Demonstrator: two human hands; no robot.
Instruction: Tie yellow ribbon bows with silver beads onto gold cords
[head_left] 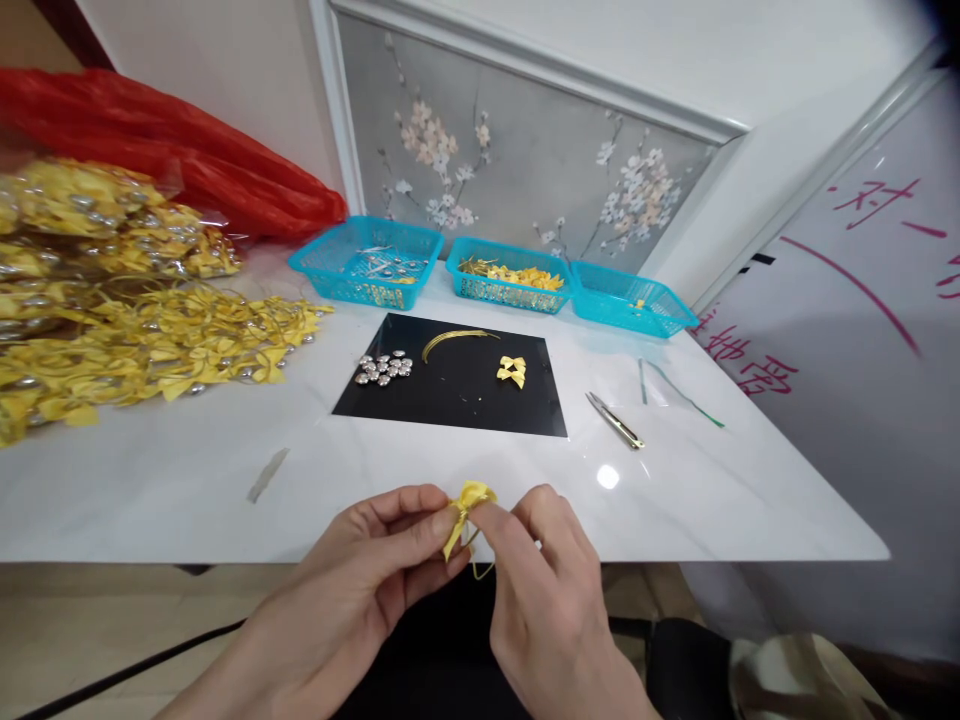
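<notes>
At the front edge of the white tabletop (187,510), the left hand (396,553) pinches a glossy yellow bow (473,491) trailing thin cord (481,577); the right hand (546,572) touches it, its grip hidden. Open tabletop lies between bow and black mat (450,398).

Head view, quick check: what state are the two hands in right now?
Left hand: closed, pinching the yellow bow between thumb and fingers.
Right hand: fingers curled at the yellow bow; whether it grips cannot be told.

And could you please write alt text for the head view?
Left hand holds a yellow bow, right hand touching it, at a white table. Beyond, a black mat bears silver beads, gold strands and small bows.
</notes>
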